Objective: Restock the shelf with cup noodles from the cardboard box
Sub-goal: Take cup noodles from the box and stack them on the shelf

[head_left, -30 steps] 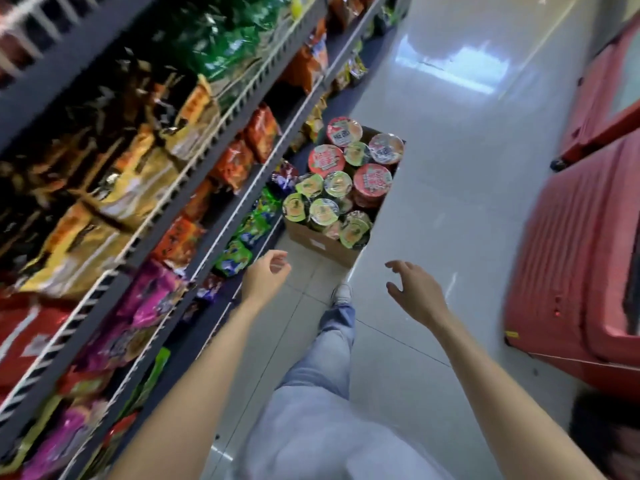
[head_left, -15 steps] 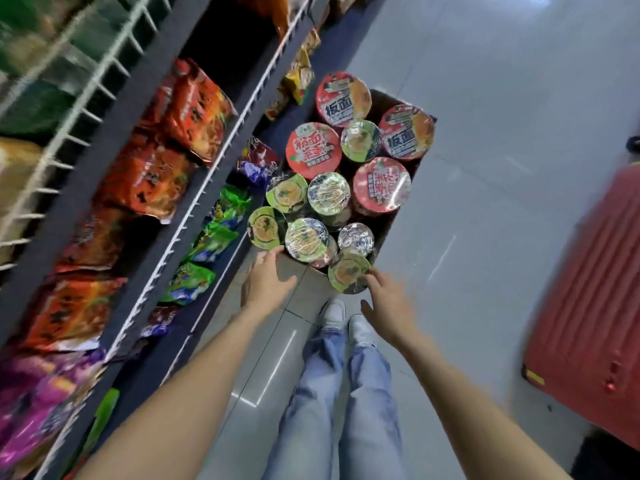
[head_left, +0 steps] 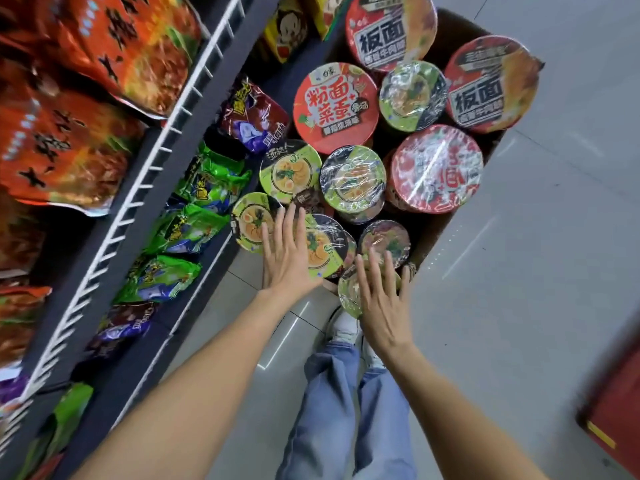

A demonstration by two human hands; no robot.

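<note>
Head view: the cardboard box (head_left: 436, 230) sits on the floor, right beside the shelf (head_left: 145, 168), full of cup noodles. The left hand (head_left: 285, 258) is flat, fingers straight, over a green cup (head_left: 320, 247) at the box's near edge. The right hand (head_left: 381, 292) is flat too, over another green cup (head_left: 348, 292). Neither holds anything yet. I think each hand should curl round one cup's sides and lift straight up, so the others don't tip.
</note>
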